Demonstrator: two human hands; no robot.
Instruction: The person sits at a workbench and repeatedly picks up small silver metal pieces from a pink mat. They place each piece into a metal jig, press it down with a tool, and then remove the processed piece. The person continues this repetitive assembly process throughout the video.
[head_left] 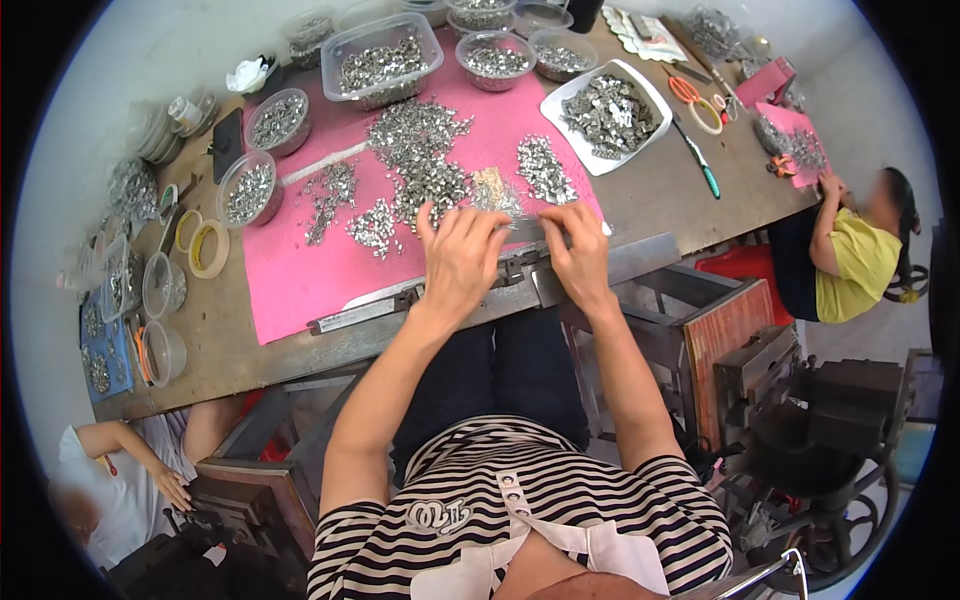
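My left hand (460,255) and my right hand (578,250) are close together over the front edge of the table. Between their fingertips runs a short, thin grey metal strip (523,232), and each hand pinches one end of it. Just below the fingers, a long metal fixture (515,272) with small clamp-like parts lies along the table edge. Right beyond the strip are a small pile of fine silvery pieces (502,200) and a tan patterned piece (487,180). Larger heaps of small shiny metal parts (428,180) spread over the pink mat (290,290).
Tubs of metal parts, including a rectangular one (382,62), line the back. A white tray (605,115), orange-handled scissors (685,92) and a green-handled tool (697,160) lie right; tape rolls (208,250) lie left. Co-workers sit at right (855,250) and lower left (140,470).
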